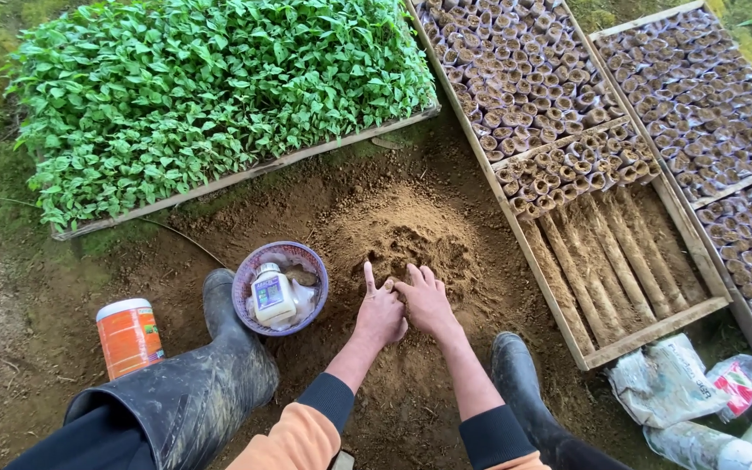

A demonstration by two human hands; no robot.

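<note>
Head view, two hands (406, 306) on one soil heap (398, 233)

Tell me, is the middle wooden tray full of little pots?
No, only partly full. The long wooden slatted tray holds small rolled soil pots in its far part; its near end shows bare slats.

My hands (404, 309) rest side by side, touching, on the soil heap (398, 235). Left of the heap stands a basket (258, 274) with a bottle (273, 294) in it; further left, a can (129, 336). Behind the heap lies the seedling tray (219, 87). Right of the heap, a wooden frame (654, 326) holds rolled pots (524, 78). My boots (211, 374) flank its near side.
</note>
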